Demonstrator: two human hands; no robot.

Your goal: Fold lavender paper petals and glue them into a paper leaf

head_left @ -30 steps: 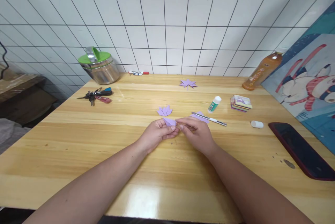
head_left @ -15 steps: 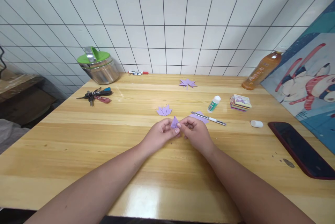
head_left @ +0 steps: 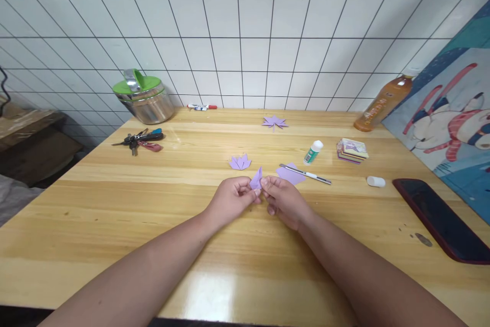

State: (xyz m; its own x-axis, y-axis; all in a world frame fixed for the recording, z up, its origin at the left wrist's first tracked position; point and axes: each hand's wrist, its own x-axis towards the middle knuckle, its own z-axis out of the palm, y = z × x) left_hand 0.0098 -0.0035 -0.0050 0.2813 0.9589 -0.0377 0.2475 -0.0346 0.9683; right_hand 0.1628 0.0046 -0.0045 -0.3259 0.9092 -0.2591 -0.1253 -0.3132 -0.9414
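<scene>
A small folded piece of purple paper (head_left: 256, 179) with a pointed tip is pinched between my two hands over the wooden table. My left hand (head_left: 234, 198) grips its lower left side between thumb and fingers. On its right edge are the thumb and forefinger of my right hand (head_left: 285, 199), with the other fingers curled. Just beyond my hands lies a fan-shaped purple paper piece (head_left: 240, 162). A flat purple paper sheet (head_left: 291, 175) rests beyond my right hand, with a slim silver utility knife (head_left: 305, 174) across it.
An uncapped glue stick (head_left: 313, 152) stands right of centre; its white cap (head_left: 375, 181) lies farther right. A paper stack (head_left: 352, 150), phone (head_left: 440, 220) and tilted bottle (head_left: 385, 102) are at right. Another folded purple piece (head_left: 274, 122), a marker (head_left: 202, 106), keys (head_left: 140, 139) and a steel pot (head_left: 147, 105) sit farther back.
The folded paper has turned, so its tip now leans to the right. My right hand has rolled slightly and shows more of its curled fingers; the flat sheet is less covered.
</scene>
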